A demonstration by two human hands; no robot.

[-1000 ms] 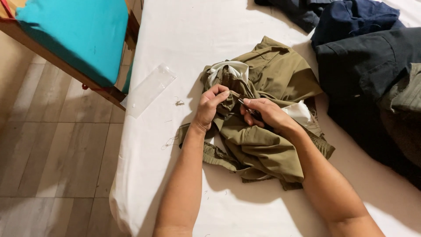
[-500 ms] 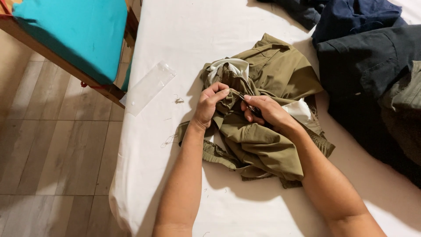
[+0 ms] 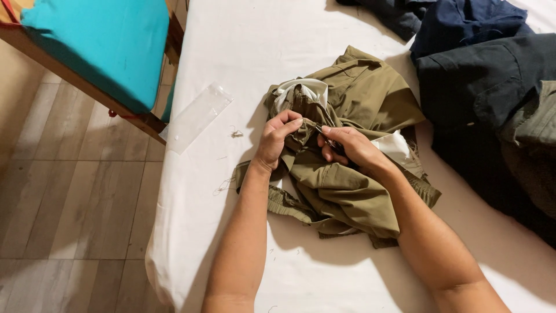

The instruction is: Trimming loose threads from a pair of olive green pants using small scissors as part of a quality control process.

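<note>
While the olive-green garment (image 3: 347, 174) lies crumpled at the middle of the white-covered surface (image 3: 243, 52), both hands work at one bunched fold near its left part. The left hand (image 3: 277, 139) is clenched on a pinch of the olive cloth, thumb and fingers closed over the fold. The right hand (image 3: 350, 148) grips a small dark tool (image 3: 325, 138), thin and largely covered by the fingers, its tip set against the same fold; whether it is a seam ripper, snips or something else cannot be told. Pale lining (image 3: 301, 90) shows at the garment's far left and again just right of the right hand. Loose thread scraps (image 3: 236, 134) lie on the surface left of the garment, which suggests that some stitching or trimming work is already done; how much remains cannot be judged, since the worked seam is hidden under the fingers. A clear plastic sleeve (image 3: 197, 116) lies further left, near the edge. Dark blue and black clothes (image 3: 486, 75) are piled at the far right, cut off by the frame. A teal-cushioned wooden chair (image 3: 98, 49) stands beyond the left edge.
</note>
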